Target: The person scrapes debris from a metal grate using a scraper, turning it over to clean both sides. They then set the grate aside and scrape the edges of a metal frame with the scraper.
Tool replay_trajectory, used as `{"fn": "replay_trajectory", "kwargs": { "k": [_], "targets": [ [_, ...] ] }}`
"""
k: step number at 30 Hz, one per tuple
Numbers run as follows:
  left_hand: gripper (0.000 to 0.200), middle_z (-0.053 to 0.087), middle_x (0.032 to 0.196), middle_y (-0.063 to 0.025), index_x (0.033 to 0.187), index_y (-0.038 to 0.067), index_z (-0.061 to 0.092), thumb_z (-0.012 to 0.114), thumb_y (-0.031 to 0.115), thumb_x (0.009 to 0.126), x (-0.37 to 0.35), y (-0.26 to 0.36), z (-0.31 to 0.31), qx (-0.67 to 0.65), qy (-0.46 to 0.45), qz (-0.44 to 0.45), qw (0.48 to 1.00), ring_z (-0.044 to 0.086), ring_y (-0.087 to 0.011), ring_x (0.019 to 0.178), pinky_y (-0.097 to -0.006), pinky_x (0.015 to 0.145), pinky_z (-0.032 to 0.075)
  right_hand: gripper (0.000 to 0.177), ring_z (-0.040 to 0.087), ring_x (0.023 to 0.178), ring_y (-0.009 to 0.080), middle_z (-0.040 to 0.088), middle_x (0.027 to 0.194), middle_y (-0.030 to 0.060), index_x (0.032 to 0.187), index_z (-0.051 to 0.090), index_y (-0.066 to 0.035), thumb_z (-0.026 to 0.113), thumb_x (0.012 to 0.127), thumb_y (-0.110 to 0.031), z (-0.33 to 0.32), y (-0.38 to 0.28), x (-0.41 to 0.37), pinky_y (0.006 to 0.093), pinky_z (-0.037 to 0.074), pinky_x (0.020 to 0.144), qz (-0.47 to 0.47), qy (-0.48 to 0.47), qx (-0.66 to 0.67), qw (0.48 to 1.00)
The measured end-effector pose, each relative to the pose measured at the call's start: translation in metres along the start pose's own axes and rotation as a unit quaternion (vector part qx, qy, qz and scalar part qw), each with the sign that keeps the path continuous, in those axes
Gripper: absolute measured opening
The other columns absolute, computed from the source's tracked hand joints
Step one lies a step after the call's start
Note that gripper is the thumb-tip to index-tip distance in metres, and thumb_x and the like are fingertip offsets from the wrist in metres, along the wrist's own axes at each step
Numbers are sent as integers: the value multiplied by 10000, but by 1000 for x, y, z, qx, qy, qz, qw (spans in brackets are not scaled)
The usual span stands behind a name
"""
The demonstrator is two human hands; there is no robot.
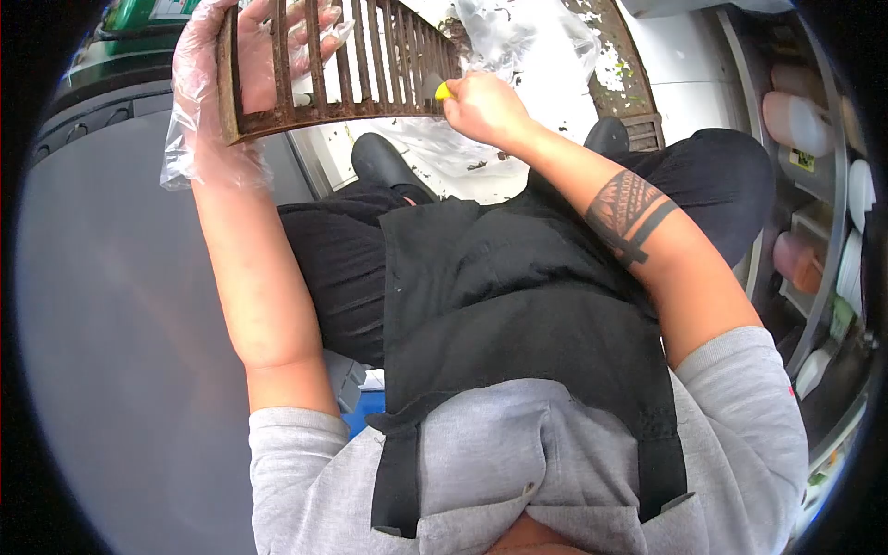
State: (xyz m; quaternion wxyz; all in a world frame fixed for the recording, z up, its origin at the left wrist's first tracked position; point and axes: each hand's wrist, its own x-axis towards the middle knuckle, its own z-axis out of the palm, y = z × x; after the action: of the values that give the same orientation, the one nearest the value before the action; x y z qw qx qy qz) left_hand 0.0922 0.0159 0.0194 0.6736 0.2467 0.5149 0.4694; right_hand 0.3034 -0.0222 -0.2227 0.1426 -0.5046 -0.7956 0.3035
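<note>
A: Much done on the grate [351,65] yet?
B: Some, by the look of it. Lots of dark crumbs [476,166] down on the plastic sheet [546,65] at twelve o'clock, most likely scraped off the bars.
A: And left to do?
B: Plenty, probably. Brown and crusty on nearly every bar, and along the front rail too. Hard to spot even one clean bar, so maybe not even halfway.
A: Where exactly?
B: Up between eleven and twelve o'clock, held in the air over the knees, not resting on any counter.
A: And the left hand [245,51]?
B: At eleven o'clock, inside a loose see-through glove [185,139]. Closed on the left end of the grate, with fingers showing behind the bars.
A: And the right hand [481,106]?
B: Just right of twelve o'clock, bare. Shut in a tight fist round a small tool [443,91] with a yellow end, pressed up against the right end of the grate. Can't tell the shape of the tip — hidden by the bars and the fist.
A: Anything else close by?
B: A black shoe [379,159] under the grate, a black apron [499,305] over the lap, and pink tubs [795,120] on shelves over at three o'clock.
</note>
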Motion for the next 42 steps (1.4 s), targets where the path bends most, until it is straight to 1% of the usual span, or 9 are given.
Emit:
{"fn": "replay_trajectory", "kwargs": {
  "k": [13,15,18,21,23,25,31,33,42],
  "targets": [
    [505,727,995,-86,1143,51,703,617,490,910,-4,-5,17,32,42,54,997,704,-259,905,-422,879,579,322,715,890,439,735,915,245,825,747,-8,585,853,-284,-19,49,74,493,571,828,196,126,38,972],
    [505,727,989,-90,1138,48,703,625,489,904,-3,-2,13,60,70,49,994,706,-259,895,-425,871,583,328,695,708,327,713,814,218,861,721,6,595,875,-296,-1,81,56,438,532,617,262,81,119,954],
    [502,737,1013,-102,1141,40,703,630,477,904,-3,-4,9,67,45,71,994,711,-258,894,-420,866,588,280,573,551,165,636,717,117,849,680,-7,582,937,-254,18,81,19,364,419,446,472,10,432,768],
    [523,732,1060,-118,1161,30,701,634,479,900,-6,-5,14,67,42,73,994,713,-260,941,-412,866,588,268,613,552,182,668,735,125,930,713,-7,632,941,-262,38,70,-15,361,453,453,393,-76,362,842],
    [534,726,1102,-141,1186,9,683,626,459,902,-10,-8,21,75,51,95,991,711,-276,957,-441,886,584,346,742,817,350,750,899,225,1017,765,-10,652,883,-309,64,71,-30,440,570,743,248,-3,182,951],
    [739,480,1513,-263,1521,-103,369,500,429,1025,17,11,-45,-4,-178,-20,984,558,-368,1322,-491,1071,482,402,715,1023,386,734,1026,259,1141,761,-39,669,856,-307,49,50,-37,431,538,925,293,-57,207,932],
    [755,444,1511,-336,1526,-134,335,503,364,983,13,15,-36,-7,-181,-51,982,522,-404,1364,-503,1122,431,370,702,692,248,729,791,167,1023,774,1,671,868,-320,48,51,-36,375,559,672,343,-164,358,853],
    [524,717,1133,-172,1227,-17,655,607,402,916,-7,-1,9,100,-15,60,993,711,-313,969,-509,903,582,359,661,642,202,707,752,134,1010,777,-2,675,871,-317,50,52,-37,358,539,621,313,-164,375,857],
    [545,681,1170,-218,1334,-63,553,566,262,897,-4,6,-12,194,-14,116,974,718,-355,973,-526,913,599,289,559,518,132,672,716,68,993,792,-43,687,878,-287,56,63,-32,328,446,454,336,-185,412,827]
  ]
}}
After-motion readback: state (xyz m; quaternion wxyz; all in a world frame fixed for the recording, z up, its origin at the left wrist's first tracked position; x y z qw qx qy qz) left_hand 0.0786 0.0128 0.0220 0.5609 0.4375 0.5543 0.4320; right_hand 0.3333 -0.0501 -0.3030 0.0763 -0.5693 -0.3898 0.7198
